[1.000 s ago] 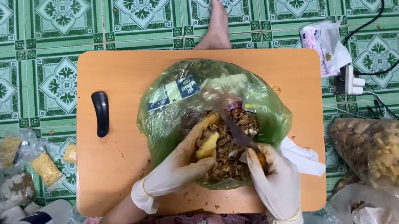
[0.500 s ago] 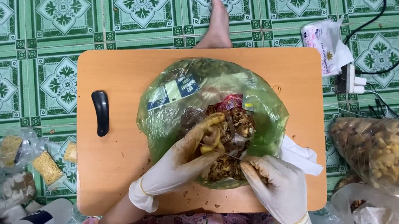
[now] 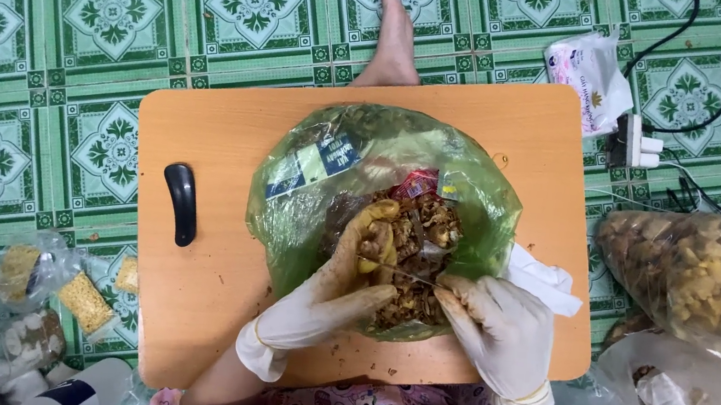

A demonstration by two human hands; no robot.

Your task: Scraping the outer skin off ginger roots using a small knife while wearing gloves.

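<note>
A green plastic bag (image 3: 303, 214) lies open on a small wooden table (image 3: 209, 294), filled with brown and yellow peelings (image 3: 426, 230). Both my hands wear pale rubber gloves and meet over the bag's mouth. My left hand (image 3: 329, 300) grips a yellowish piece (image 3: 375, 232) over the peelings. My right hand (image 3: 497, 327) is closed around the handle of a thin knife (image 3: 398, 271), whose blade points left across the yellowish piece. The handle itself is hidden in the glove.
A black handle-shaped object (image 3: 182, 202) lies on the table's left side. A white tissue (image 3: 545, 283) sits by the bag. On the floor stand a clear bag of yellow pieces (image 3: 703, 276), small bags and jars (image 3: 31, 308), a power strip (image 3: 632, 145) and a bare foot (image 3: 394, 35).
The knife has come down from over the middle of the peelings to the near edge of the bag, its blade now against the yellowish piece. Both hands have drawn closer together.
</note>
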